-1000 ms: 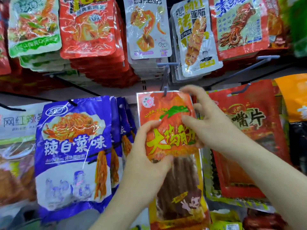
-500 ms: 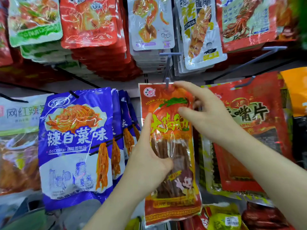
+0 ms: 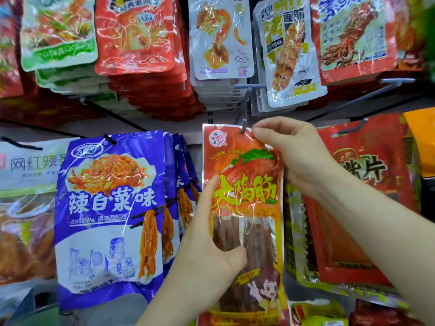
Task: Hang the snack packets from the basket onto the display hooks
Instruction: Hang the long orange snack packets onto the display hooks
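An orange-red snack packet (image 3: 249,203) with yellow lettering and a clear window of brown sticks hangs upright at the centre. Its top hole sits on the tip of a grey display hook (image 3: 244,107). My left hand (image 3: 207,236) grips the packet's left edge at mid-height, thumb across the front. My right hand (image 3: 292,151) pinches the packet's top right corner, just right of the hook tip. The basket itself is hidden; only a grey shape shows at the bottom left.
Blue noodle packets (image 3: 110,215) hang to the left and red packets (image 3: 367,198) to the right. The upper row holds white (image 3: 221,36), red (image 3: 136,34) and green (image 3: 58,29) packets. Yellow packets (image 3: 317,311) lie below. An empty hook (image 3: 367,95) juts out at the upper right.
The packet has straightened from folded to full length and risen onto the hook tip. My right hand moved up to its top corner; my left hand slid down its left edge.
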The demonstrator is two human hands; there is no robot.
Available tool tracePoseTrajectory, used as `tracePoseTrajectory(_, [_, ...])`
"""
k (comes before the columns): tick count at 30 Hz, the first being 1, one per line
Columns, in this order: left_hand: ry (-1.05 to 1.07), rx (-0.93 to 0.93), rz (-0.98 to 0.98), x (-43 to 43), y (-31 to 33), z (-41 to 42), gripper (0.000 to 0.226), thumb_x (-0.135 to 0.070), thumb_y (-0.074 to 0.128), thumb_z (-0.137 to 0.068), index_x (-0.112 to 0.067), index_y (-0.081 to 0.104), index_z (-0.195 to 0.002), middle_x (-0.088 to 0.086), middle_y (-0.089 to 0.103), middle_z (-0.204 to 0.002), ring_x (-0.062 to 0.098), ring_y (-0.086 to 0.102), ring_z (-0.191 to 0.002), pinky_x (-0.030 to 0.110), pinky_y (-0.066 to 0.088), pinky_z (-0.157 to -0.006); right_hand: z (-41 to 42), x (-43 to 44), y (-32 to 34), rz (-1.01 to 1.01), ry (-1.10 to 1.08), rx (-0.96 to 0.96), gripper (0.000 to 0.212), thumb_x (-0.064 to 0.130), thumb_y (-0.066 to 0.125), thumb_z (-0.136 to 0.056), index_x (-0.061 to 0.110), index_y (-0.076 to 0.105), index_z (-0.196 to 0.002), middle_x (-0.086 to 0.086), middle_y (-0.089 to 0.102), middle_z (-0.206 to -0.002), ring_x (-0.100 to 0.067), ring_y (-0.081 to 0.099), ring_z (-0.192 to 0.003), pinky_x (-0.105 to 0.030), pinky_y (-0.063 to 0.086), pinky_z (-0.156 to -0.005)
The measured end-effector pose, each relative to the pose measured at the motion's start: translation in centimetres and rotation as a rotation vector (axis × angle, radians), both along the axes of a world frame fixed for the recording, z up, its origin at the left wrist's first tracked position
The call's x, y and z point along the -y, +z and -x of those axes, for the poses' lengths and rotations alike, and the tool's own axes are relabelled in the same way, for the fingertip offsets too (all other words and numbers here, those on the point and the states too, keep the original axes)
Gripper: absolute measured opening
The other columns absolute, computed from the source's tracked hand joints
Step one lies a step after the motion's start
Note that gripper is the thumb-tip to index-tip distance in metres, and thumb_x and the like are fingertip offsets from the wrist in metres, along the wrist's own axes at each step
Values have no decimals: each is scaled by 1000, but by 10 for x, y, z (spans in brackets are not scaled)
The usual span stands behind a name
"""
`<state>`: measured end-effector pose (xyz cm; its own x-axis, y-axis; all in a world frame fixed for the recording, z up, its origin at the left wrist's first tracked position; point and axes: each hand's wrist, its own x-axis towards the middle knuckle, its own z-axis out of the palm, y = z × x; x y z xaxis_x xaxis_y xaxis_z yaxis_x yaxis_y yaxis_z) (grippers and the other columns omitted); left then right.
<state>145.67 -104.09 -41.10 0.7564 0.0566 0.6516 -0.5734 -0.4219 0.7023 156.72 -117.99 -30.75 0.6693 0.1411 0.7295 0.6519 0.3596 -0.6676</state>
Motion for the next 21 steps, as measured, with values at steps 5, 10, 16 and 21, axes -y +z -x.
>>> tracePoseTrajectory(5, [-27,66,37,3,-6,-4,95,4,73,-76,-56,30,-136,-39,46,-125,-21,54,-98,5,47,-74,-10,-7,6,110,-416,147,23,7,77,-77,23,62,-69,11,59,-66,1,52,-57,-16,43,-58])
tracePoseTrajectory(10, [-80,40,109,6,-18,-5,89,15,65,-76,-52,40,-130,-47,47,-118,-21,48,-109,1,43,-78,-30,-17,7,255,-646,324,23,6,71,-77,25,59,-69,10,61,-75,-9,57,-78,-30,48,-81])
tracePoseTrajectory(16, [-75,-101,245,0,-52,-7,87,13,68,-69,-54,47,-119,-9,71,-106,17,70,-90,26,55,-73,-46,-25,-7,328,-733,282,17,9,63,-87,18,73,-97,0,70,-96,-17,62,-93,-21,39,-79])
tracePoseTrajectory(21, [83,-65,219,2,-64,-11,68,-7,58,-93,-65,40,-123,-40,52,-122,-13,51,-114,6,44,-87,-30,-16,-43,428,-860,548,53,4,64,-82,19,54,-132,-17,38,-137,-29,44,-120,-31,37,-98])
